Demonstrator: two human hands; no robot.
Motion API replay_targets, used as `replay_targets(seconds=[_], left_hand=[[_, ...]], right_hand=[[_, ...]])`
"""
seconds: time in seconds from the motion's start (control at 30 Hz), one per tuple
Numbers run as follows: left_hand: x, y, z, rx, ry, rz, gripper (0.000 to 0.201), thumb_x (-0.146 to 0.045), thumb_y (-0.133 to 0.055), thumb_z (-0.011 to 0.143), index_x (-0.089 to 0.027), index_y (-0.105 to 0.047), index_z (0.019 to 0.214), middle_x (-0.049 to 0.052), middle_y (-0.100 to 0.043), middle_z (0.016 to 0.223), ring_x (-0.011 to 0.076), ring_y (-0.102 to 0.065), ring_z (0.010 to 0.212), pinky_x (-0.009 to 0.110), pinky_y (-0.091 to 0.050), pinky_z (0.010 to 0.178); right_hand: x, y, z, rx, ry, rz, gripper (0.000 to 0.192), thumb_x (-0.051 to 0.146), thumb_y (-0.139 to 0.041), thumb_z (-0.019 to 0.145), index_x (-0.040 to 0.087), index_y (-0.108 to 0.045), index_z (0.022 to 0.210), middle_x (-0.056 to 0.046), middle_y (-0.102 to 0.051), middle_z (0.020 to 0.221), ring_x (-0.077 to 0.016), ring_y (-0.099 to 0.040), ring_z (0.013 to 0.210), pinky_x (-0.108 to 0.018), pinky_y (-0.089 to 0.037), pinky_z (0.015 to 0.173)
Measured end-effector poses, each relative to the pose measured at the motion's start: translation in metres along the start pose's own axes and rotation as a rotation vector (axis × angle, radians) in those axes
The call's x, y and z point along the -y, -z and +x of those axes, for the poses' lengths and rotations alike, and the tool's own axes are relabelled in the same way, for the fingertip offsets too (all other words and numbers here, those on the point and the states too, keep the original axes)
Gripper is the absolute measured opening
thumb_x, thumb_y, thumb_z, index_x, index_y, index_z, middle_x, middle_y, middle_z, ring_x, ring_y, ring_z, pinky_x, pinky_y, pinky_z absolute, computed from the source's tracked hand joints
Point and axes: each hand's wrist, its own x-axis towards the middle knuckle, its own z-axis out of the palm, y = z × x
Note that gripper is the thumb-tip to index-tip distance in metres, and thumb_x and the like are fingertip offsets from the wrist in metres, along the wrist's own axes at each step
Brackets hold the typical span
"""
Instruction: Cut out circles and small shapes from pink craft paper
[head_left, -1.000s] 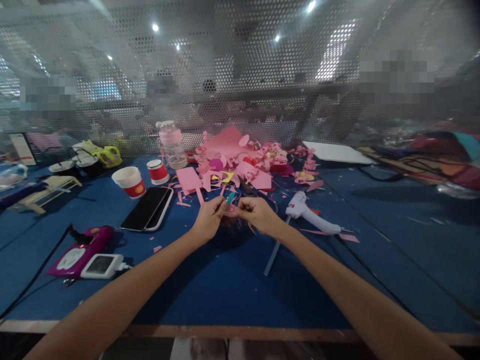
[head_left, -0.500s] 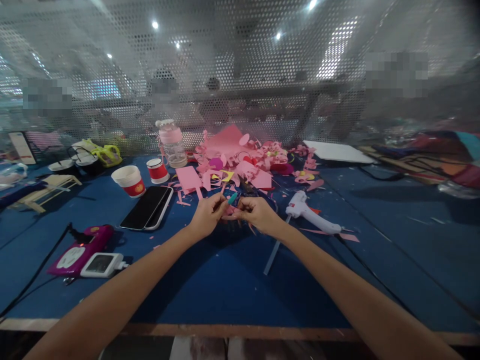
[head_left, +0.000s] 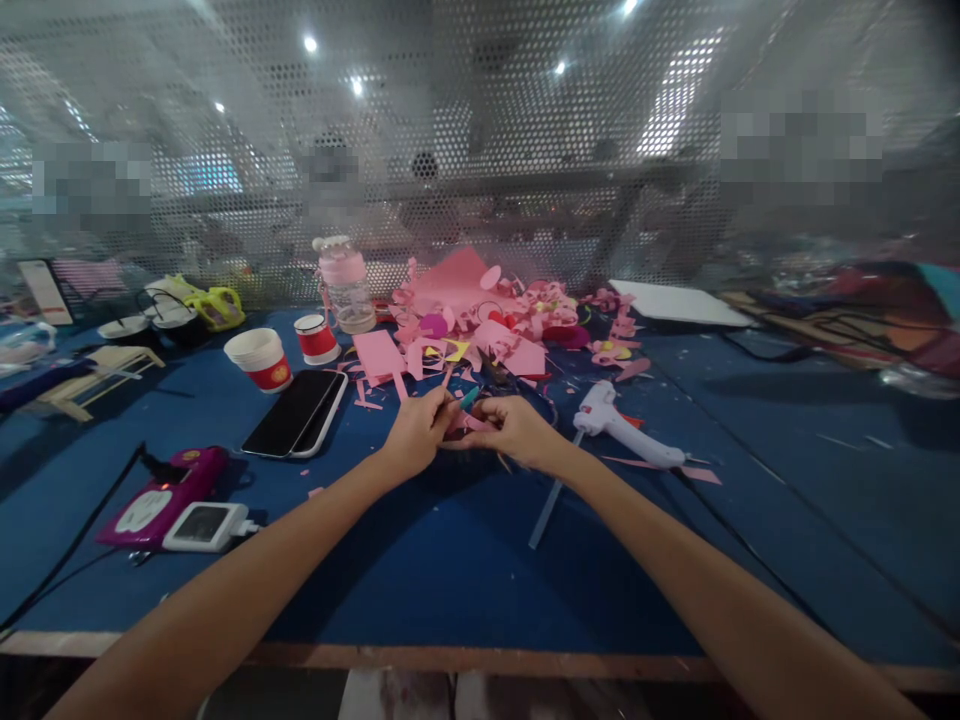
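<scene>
Both hands meet over a small pink paper piece at mid-desk.

Head view: the left hand [head_left: 411, 437] and right hand [head_left: 511, 426] each pinch the pink paper piece [head_left: 463, 422], grip closed on it from either side to steady it (a teal sliver pokes up between them), just before the pink scrap pile [head_left: 480, 320]; the glue gun [head_left: 621, 425] lies near, right, on the blue desk [head_left: 420, 560].

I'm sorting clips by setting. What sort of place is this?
Probably a shared craft workbench in a larger workshop. A heap of pink paper cuttings and a white glue gun lie on the blue table, and a perforated metal screen closes off the back.
</scene>
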Motion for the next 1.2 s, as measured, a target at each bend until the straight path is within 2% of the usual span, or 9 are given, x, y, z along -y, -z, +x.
replay_targets(seconds=[0.1, 0.2, 0.33, 0.6, 0.77, 0.97, 1.07, 1.2], left_hand=[[0.0022, -0.0012, -0.0003, 0.024, 0.055, -0.154, 0.026, -0.034, -0.039, 0.084, -0.017, -0.046, 0.066, -0.003, -0.052, 0.053, 0.0088, -0.049, 0.047, 0.019, -0.037, 0.047], [0.0042, -0.003, -0.0015, 0.037, 0.123, -0.349, 0.039, -0.049, -0.031, 0.084, -0.017, -0.048, 0.07, -0.002, -0.054, 0.051, 0.0102, -0.052, 0.044, 0.021, -0.04, 0.044], [0.0037, -0.0038, -0.0037, 0.04, 0.136, -0.492, 0.05, -0.059, -0.028, 0.081, -0.016, -0.05, 0.069, -0.001, -0.053, 0.048, 0.0105, -0.052, 0.041, 0.022, -0.04, 0.042], [0.0025, -0.0035, -0.0032, 0.036, 0.151, -0.544, 0.048, -0.058, -0.028, 0.081, -0.016, -0.049, 0.069, -0.002, -0.053, 0.045, 0.011, -0.053, 0.039, 0.022, -0.04, 0.04], [0.0057, -0.0048, -0.0018, 0.055, 0.119, -0.458, 0.04, -0.051, -0.036, 0.082, -0.016, -0.047, 0.067, -0.004, -0.051, 0.044, 0.0093, -0.05, 0.038, 0.02, -0.039, 0.04], [0.0069, -0.004, -0.0001, 0.078, 0.13, -0.499, 0.037, -0.049, -0.04, 0.081, -0.015, -0.047, 0.068, -0.003, -0.051, 0.05, 0.0093, -0.052, 0.04, 0.02, -0.042, 0.039], [0.0082, -0.0029, 0.0015, 0.141, 0.151, -0.549, 0.039, -0.051, -0.04, 0.08, -0.014, -0.048, 0.069, -0.003, -0.052, 0.052, 0.009, -0.052, 0.04, 0.02, -0.043, 0.04], [0.0094, -0.0021, 0.002, 0.274, 0.15, -0.578, 0.035, -0.048, -0.045, 0.079, -0.015, -0.047, 0.068, -0.004, -0.053, 0.051, 0.0085, -0.053, 0.042, 0.02, -0.045, 0.043]], right_hand=[[-0.0009, 0.0002, 0.0003, 0.008, -0.028, 0.017, 0.036, 0.048, -0.06, 0.068, 0.016, -0.045, 0.057, 0.008, -0.031, 0.047, -0.0046, -0.029, 0.039, -0.02, -0.022, 0.038], [0.0002, -0.0004, 0.0012, -0.054, -0.003, 0.012, 0.042, 0.051, -0.059, 0.069, 0.017, -0.041, 0.052, 0.008, -0.031, 0.047, -0.0045, -0.031, 0.039, -0.02, -0.025, 0.039], [0.0036, -0.0023, 0.0013, -0.082, 0.001, 0.121, 0.039, 0.052, -0.056, 0.071, 0.016, -0.047, 0.058, 0.008, -0.036, 0.045, -0.0046, -0.033, 0.038, -0.02, -0.028, 0.04], [0.0061, -0.0034, -0.0008, -0.017, -0.07, 0.206, 0.037, 0.049, -0.061, 0.068, 0.015, -0.049, 0.06, 0.01, -0.037, 0.037, -0.004, -0.034, 0.028, -0.018, -0.023, 0.03], [0.008, -0.0024, -0.0012, 0.032, -0.11, 0.269, 0.037, 0.052, -0.058, 0.07, 0.015, -0.05, 0.063, 0.01, -0.04, 0.03, -0.0051, -0.033, 0.021, -0.017, -0.022, 0.024], [0.0079, -0.0006, -0.0015, 0.066, -0.106, 0.248, 0.035, 0.047, -0.059, 0.07, 0.014, -0.052, 0.062, 0.01, -0.039, 0.033, -0.0033, -0.032, 0.022, -0.016, -0.019, 0.024], [0.0067, 0.0004, -0.0015, 0.124, -0.103, 0.217, 0.033, 0.044, -0.057, 0.072, 0.012, -0.056, 0.063, 0.009, -0.039, 0.036, -0.0022, -0.028, 0.024, -0.017, -0.018, 0.026], [0.0063, 0.0004, -0.001, 0.152, -0.031, 0.22, 0.027, 0.037, -0.061, 0.069, 0.01, -0.061, 0.067, 0.002, -0.055, 0.051, -0.0034, -0.04, 0.037, -0.017, -0.028, 0.036]])
